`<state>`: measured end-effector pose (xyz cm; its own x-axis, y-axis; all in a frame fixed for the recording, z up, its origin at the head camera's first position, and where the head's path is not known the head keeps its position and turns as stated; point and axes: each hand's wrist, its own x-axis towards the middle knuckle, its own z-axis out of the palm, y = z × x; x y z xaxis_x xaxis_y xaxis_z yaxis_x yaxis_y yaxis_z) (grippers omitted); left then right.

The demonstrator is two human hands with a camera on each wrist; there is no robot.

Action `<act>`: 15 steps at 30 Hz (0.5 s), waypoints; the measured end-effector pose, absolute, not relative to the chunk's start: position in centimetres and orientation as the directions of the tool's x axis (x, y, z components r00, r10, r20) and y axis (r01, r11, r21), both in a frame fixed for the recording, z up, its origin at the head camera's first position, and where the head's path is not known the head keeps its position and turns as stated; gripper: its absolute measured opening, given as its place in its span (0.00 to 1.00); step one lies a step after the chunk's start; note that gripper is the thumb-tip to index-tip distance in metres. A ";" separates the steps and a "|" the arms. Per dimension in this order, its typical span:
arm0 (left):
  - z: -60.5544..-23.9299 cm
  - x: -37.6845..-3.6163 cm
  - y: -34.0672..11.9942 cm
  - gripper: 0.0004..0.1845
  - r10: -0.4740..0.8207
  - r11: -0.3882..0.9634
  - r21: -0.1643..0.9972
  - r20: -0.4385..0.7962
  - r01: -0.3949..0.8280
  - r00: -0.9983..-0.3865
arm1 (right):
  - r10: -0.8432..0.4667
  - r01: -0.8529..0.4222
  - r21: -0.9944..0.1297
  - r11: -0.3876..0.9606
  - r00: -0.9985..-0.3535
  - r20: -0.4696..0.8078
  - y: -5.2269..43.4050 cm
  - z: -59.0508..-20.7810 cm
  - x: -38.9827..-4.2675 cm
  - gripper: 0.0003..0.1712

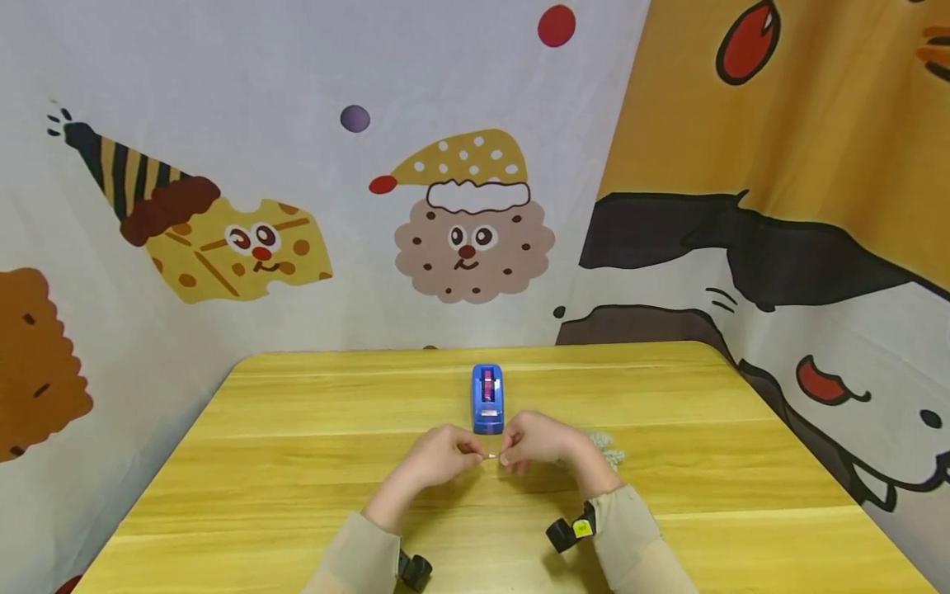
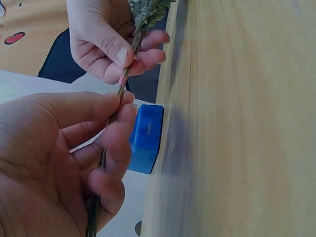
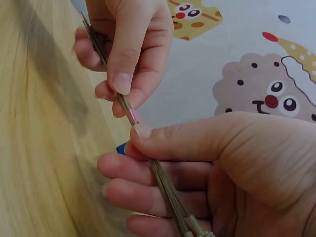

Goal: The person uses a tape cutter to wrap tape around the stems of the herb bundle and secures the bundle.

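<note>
Pinching thin stems [image 3: 129, 112] between them, left hand [image 1: 434, 458] and right hand [image 1: 538, 441] hover near blue dispenser [image 1: 487, 400].

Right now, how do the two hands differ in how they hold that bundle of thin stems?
The left hand pinches the bare end of the stems; the right hand pinches nearer the fluffy grey-green tip. The right hand sits closer to the blue tape dispenser. Both grip with thumb against fingers, above the table.
</note>
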<state>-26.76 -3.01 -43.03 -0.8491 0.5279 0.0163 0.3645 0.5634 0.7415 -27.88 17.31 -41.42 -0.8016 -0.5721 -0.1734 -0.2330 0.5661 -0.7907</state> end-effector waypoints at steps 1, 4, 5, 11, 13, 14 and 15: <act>-43.1 -26.8 -3.0 0.06 0.534 0.564 0.739 0.014 0.369 -0.845 | -0.576 -0.229 -0.795 0.561 -0.799 -0.176 17.3 -41.6 -27.9 0.03; -43.4 -26.8 -3.1 0.08 0.554 0.561 0.737 0.003 0.376 -0.832 | -0.579 -0.239 -0.790 0.564 -0.797 -0.172 17.5 -41.9 -28.1 0.04; -43.5 -26.9 -3.2 0.09 0.560 0.560 0.739 -0.003 0.375 -0.829 | -0.577 -0.243 -0.788 0.566 -0.799 -0.168 17.5 -42.0 -28.2 0.03; -43.6 -27.0 -3.3 0.12 0.588 0.534 0.756 -0.010 0.378 -0.809 | -0.572 -0.288 -0.758 0.585 -0.809 -0.135 17.8 -42.1 -28.6 0.03; -43.5 -27.0 -3.3 0.11 0.589 0.531 0.751 0.004 0.391 -0.808 | -0.567 -0.297 -0.747 0.595 -0.814 -0.127 17.8 -42.0 -28.7 0.04; -43.5 -27.1 -3.4 0.11 0.588 0.531 0.750 0.009 0.395 -0.808 | -0.563 -0.297 -0.745 0.597 -0.817 -0.125 17.8 -41.9 -28.6 0.05; -43.5 -27.1 -3.4 0.10 0.586 0.532 0.748 0.012 0.397 -0.810 | -0.559 -0.296 -0.743 0.601 -0.820 -0.125 17.8 -41.7 -28.6 0.05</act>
